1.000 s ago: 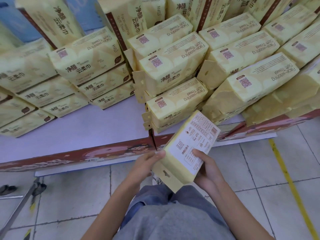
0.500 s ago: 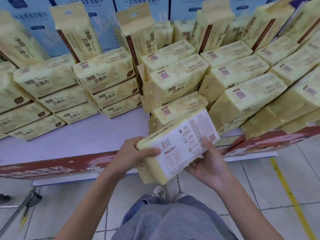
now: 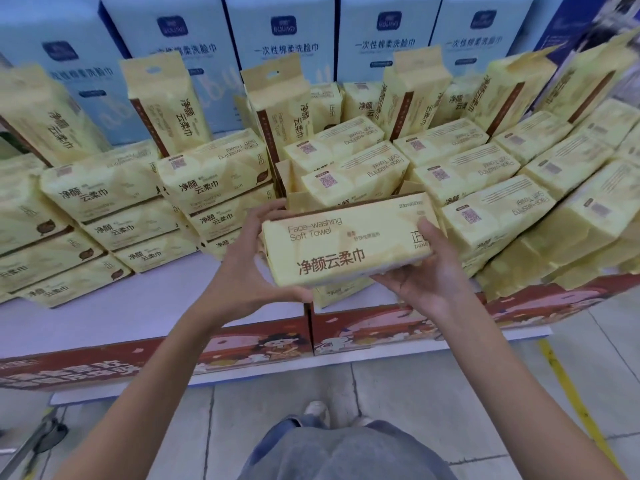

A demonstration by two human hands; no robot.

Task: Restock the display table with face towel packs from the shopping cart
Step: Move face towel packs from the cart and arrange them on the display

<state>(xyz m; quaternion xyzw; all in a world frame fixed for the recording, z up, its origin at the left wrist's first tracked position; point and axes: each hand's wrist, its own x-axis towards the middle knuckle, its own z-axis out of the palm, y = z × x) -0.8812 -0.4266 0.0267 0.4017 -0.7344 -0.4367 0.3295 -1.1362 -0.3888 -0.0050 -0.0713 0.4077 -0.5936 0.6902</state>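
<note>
I hold a yellow face towel pack (image 3: 346, 244) level in front of me, its printed front turned toward me. My left hand (image 3: 252, 268) grips its left end and my right hand (image 3: 429, 271) cups its right end from below. The pack hovers over the front edge of the display table (image 3: 138, 306), in front of a short stack of packs (image 3: 349, 174) at the middle. Stacks of the same yellow packs (image 3: 114, 202) fill the left side and more stacks (image 3: 519, 202) fill the right. The shopping cart is mostly out of view.
Upright yellow packs (image 3: 166, 102) stand behind the flat stacks, and blue boxes (image 3: 284, 39) line the back. The table has a red printed skirt (image 3: 242, 348). A metal cart leg and wheel (image 3: 45, 434) show at bottom left. A yellow floor line (image 3: 571, 403) runs at right.
I have lifted the pack from near my waist up to the table and turned it from its white back label to its yellow front, now level. My view has tilted up.
</note>
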